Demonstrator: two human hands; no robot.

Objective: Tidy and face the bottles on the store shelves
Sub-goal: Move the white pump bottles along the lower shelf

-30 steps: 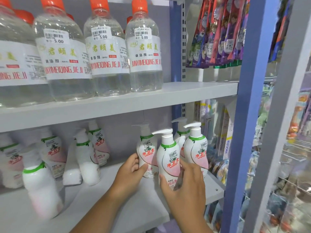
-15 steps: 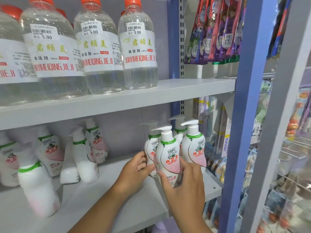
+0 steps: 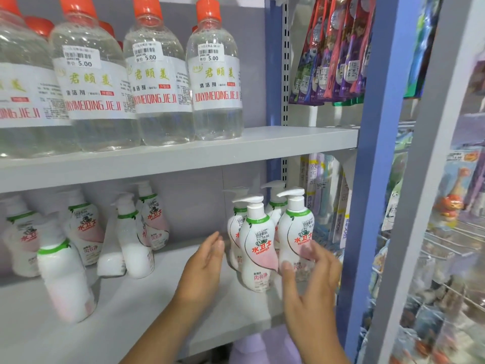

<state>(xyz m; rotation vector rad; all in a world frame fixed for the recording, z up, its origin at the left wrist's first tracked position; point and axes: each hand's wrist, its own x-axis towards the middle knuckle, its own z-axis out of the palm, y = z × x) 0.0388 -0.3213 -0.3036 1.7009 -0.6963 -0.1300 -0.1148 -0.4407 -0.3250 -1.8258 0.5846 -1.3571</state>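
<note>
A cluster of white pump bottles with pink-and-green labels stands at the right end of the lower shelf (image 3: 147, 319). The front pump bottle (image 3: 258, 248) faces me, label forward, upright. A second pump bottle (image 3: 296, 227) stands just right of it, with others behind. My left hand (image 3: 203, 269) hovers open a little left of the front bottle, not touching. My right hand (image 3: 311, 282) is open in front of the right bottle, fingers spread, blurred; contact cannot be told. More pump bottles (image 3: 131, 237) stand scattered at the left, some turned away.
The upper shelf (image 3: 288, 143) carries large clear bottles with orange caps (image 3: 214, 74), labels forward. A blue upright post (image 3: 367, 179) bounds the shelf on the right. Hanging toothbrush packs (image 3: 330, 53) and wire racks of goods lie beyond it.
Both hands have let go of the front pump bottle and drawn back, opening. The bottle now stands free on the shelf.
</note>
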